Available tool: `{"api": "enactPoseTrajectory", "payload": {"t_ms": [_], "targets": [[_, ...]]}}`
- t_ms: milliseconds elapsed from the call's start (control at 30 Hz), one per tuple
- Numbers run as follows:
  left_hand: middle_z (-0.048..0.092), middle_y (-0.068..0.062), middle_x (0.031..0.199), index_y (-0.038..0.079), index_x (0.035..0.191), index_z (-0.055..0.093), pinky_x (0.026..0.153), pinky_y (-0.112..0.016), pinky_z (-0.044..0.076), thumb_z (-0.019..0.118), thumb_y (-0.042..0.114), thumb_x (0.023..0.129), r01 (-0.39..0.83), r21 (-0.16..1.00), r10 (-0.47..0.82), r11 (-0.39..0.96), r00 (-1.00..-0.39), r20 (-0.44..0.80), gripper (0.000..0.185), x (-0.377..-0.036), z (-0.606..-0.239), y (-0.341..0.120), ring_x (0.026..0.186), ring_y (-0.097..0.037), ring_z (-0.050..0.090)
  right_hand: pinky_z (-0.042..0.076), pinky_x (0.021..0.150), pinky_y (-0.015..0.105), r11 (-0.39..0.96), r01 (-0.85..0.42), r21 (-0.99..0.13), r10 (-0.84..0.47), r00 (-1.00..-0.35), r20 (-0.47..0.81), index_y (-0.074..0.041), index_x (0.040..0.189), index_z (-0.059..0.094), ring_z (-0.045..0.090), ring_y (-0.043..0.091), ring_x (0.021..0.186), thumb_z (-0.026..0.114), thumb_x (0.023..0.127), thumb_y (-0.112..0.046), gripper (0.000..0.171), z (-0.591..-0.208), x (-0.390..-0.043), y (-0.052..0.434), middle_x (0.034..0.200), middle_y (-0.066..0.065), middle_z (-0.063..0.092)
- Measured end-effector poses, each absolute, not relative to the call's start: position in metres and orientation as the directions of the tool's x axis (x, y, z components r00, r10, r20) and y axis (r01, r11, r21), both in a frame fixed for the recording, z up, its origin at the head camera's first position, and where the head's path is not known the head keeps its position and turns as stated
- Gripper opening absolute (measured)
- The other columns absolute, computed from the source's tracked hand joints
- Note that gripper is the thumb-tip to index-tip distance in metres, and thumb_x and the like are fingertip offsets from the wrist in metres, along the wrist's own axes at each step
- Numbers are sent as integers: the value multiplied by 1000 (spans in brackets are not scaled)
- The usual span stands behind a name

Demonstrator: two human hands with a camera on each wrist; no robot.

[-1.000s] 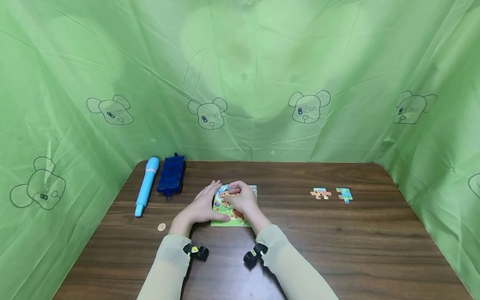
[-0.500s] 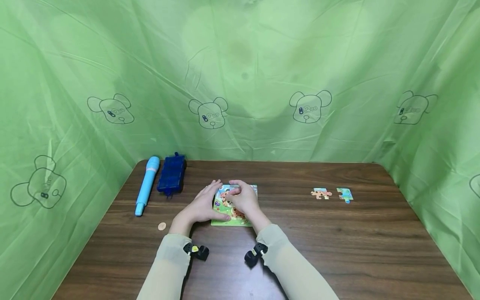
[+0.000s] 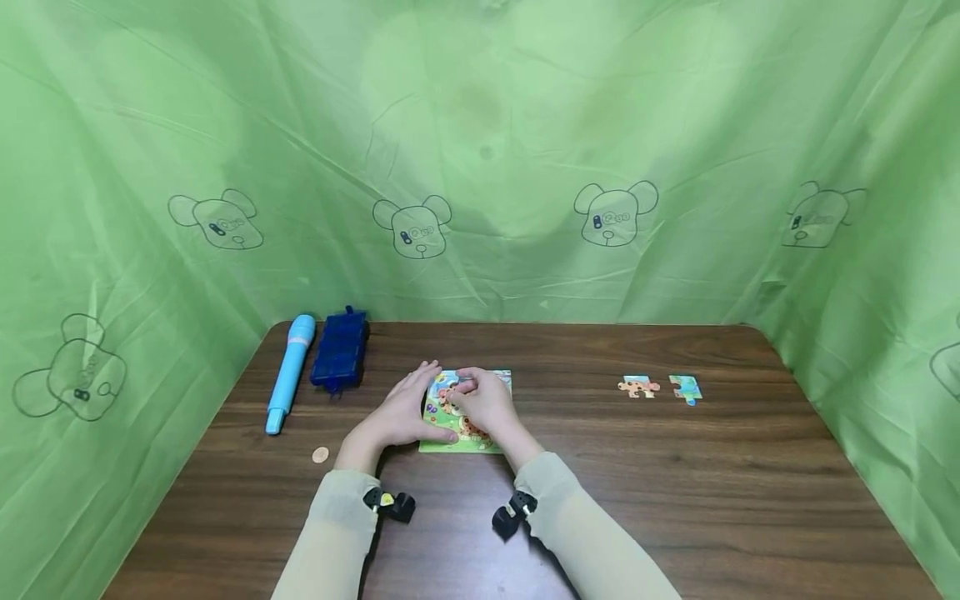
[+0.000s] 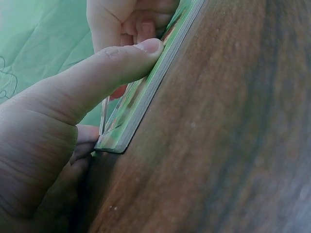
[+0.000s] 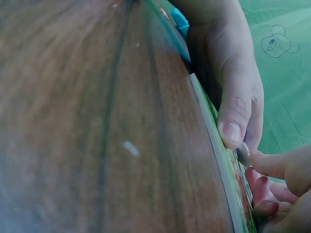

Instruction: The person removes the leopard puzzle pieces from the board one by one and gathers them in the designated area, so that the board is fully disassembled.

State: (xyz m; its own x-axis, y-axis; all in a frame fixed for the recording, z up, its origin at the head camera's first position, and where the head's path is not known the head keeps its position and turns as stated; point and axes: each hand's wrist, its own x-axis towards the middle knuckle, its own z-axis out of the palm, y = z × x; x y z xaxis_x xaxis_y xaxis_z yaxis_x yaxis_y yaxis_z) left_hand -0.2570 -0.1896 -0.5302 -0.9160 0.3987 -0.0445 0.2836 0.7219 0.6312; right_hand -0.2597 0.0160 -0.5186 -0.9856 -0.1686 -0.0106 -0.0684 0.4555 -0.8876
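Note:
A small jigsaw puzzle (image 3: 471,445) with a cartoon animal picture and green ground lies flat at mid-table. My left hand (image 3: 401,415) rests around its left side, fingers along the far-left edge and thumb stretched over the near part. In the left wrist view that thumb (image 4: 114,63) touches the picture surface. My right hand (image 3: 489,408) reaches over the puzzle from the right. Its thumb and fingers pinch a puzzle piece (image 5: 243,155), seen nearly edge-on in the right wrist view. The hand hides most of this piece.
Two loose puzzle pieces lie to the right, one orange (image 3: 639,387) and one blue-green (image 3: 686,387). At left stand a light-blue toy microphone (image 3: 290,371), a dark-blue compartment box (image 3: 340,350) and a small round tan disc (image 3: 320,455). Green cloth (image 3: 480,167) hangs behind.
My right fingers have dipped slightly, closer to the puzzle picture. My left hand keeps its place, and the loose pieces stay where they were. The head view has shifted slightly.

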Motion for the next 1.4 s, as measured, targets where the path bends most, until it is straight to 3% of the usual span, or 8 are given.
{"api": "enactPoseTrajectory", "payload": {"t_ms": [667,900,1167,1400], "targets": [[24,-8,181,9,173,29,132,-64,16,96,68,70,280,620,387,733,-921,-42,136,-257,-536,-196,169,-31,12,57,76,28,413,-141,-900,-305,-952,10,-2,137,72,68,10,82,85,95,-11,46,-511,-259,20,97,0,78],[25,-9,181,9,173,28,132,-64,17,96,70,69,286,617,392,733,-919,-40,138,-257,-537,-194,169,-32,12,61,78,28,383,-215,-899,-348,-934,76,-3,138,73,74,12,87,86,96,-13,45,-496,-260,46,103,3,82],[24,-7,181,11,174,29,132,-64,16,95,72,68,273,612,384,742,-922,-54,139,-256,-536,-194,169,-31,12,58,81,32,368,-207,-906,-353,-933,70,-7,138,74,70,15,88,86,96,-16,44,-481,-257,86,103,0,81],[23,-7,181,11,173,30,132,-63,16,95,71,69,286,610,393,739,-918,-45,137,-257,-534,-192,169,-30,11,60,84,30,351,-228,-908,-360,-928,94,-2,140,71,73,19,92,86,96,-14,49,-478,-262,132,104,4,80]]}}
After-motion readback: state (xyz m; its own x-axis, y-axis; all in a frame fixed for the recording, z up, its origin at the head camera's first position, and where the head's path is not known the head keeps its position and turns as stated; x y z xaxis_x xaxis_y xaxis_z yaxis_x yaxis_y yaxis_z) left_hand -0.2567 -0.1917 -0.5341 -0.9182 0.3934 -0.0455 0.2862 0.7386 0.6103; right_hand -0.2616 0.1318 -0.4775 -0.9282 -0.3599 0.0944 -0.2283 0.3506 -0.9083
